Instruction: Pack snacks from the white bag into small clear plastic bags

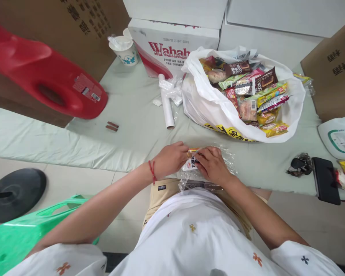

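At the table's near edge, a small snack packet (190,164) with dark printing on white and an orange-yellow top lies between my hands. Clear plastic film (228,157) spreads around and under it, hanging toward my lap. My left hand (172,159), with a red string on the wrist, is closed on the packet's left side. From the right, my right hand (214,165) grips the packet with bent fingers, its thumb toward the printed face. My fingers hide part of the packet. Beyond them stands a white plastic bag (195,99) filled with wrapped snacks (247,90).
Left on the green cloth stand a red jug (86,92) and paper cup (126,53). A white roll (167,109) lies before the Wahaha box (172,42). A black phone (325,180) and white jug (340,134) are right. A green stool (20,241) stands below.
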Demonstrator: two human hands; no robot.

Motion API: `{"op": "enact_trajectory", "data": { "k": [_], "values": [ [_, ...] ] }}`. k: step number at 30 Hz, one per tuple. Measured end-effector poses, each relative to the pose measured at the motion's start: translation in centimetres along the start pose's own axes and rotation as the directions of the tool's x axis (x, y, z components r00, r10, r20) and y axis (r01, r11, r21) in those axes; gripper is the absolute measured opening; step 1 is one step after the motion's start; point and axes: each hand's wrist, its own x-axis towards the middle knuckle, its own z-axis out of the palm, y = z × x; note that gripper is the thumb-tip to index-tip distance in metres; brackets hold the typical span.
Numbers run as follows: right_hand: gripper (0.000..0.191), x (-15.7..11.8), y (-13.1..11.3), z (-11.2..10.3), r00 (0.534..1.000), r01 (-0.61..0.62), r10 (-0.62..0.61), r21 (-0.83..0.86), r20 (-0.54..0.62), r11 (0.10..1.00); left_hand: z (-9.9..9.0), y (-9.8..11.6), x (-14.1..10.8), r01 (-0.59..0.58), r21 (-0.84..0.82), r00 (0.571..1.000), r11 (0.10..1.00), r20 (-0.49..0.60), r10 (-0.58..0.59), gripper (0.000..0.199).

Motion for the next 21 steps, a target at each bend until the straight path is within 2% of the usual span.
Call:
{"op": "enact_trajectory", "data": {
  "k": [3,6,8,10,12,14,15,16,18,19,20,21],
  "values": [
    [0.034,-0.2,0.2,0.9,0.99,-0.023,0.031,0.059,-0.138,0.998,1.2,0.7,-1.6,-0.06,0.026,0.998,0.998,-0.031,0.061,0.023],
    [0.042,-0.3,0.1,1.5,0.964,-0.05,0.067,0.072,-0.257,0.996,2.3,1.0,-2.5,-0.126,0.094,0.99,0.988,-0.047,0.13,0.023],
    [0.041,-0.3,0.0,1.7,0.965,-0.073,0.08,0.035,-0.249,0.997,3.0,1.1,-3.1,-0.171,0.126,0.983,0.977,-0.052,0.178,0.024],
    [0.029,-0.4,-0.2,1.7,0.976,-0.093,0.089,-0.013,-0.198,0.996,3.7,1.4,-4.1,-0.185,0.111,0.98,0.977,-0.055,0.191,0.023],
    [0.021,-0.4,-0.3,1.7,0.982,-0.101,0.093,-0.041,-0.164,0.994,4.3,1.9,-5.5,-0.135,0.04,0.985,0.99,-0.098,0.138,0.021],
    [0.02,-0.5,-0.4,1.8,0.981,-0.1,0.091,-0.045,-0.168,0.994,5.0,3.1,-6.9,-0.004,-0.088,0.977,0.996,-0.211,-0.015,0.02],
    [0.02,-0.4,-0.5,1.8,0.98,-0.099,0.09,-0.044,-0.176,0.994,5.3,4.0,-7.4,0.084,-0.169,0.948,0.982,-0.289,-0.131,0.02],
    [0.02,-0.4,-0.6,1.8,0.979,-0.098,0.089,-0.044,-0.182,0.994,5.7,4.9,-7.6,0.178,-0.247,0.895,0.952,-0.361,-0.261,0.019],
    [0.019,-0.4,-0.7,1.8,0.98,-0.093,0.082,-0.049,-0.183,0.994,6.5,6.7,-7.3,0.348,-0.333,0.724,0.876,-0.498,-0.477,0.016],
    [0.019,-0.4,-0.7,1.8,0.981,-0.086,0.075,-0.054,-0.181,0.995,6.9,7.6,-6.7,0.422,-0.326,0.643,0.846,-0.55,-0.533,0.029],
    [0.019,-0.4,-0.8,1.8,0.981,-0.079,0.068,-0.059,-0.181,0.995,7.3,8.2,-5.9,0.486,-0.298,0.584,0.822,-0.589,-0.559,0.049],
    [0.019,-0.4,-0.8,1.8,0.982,-0.072,0.06,-0.064,-0.18,0.995,7.7,8.6,-5.0,0.539,-0.265,0.555,0.799,-0.602,-0.574,0.064]
  ]
}}
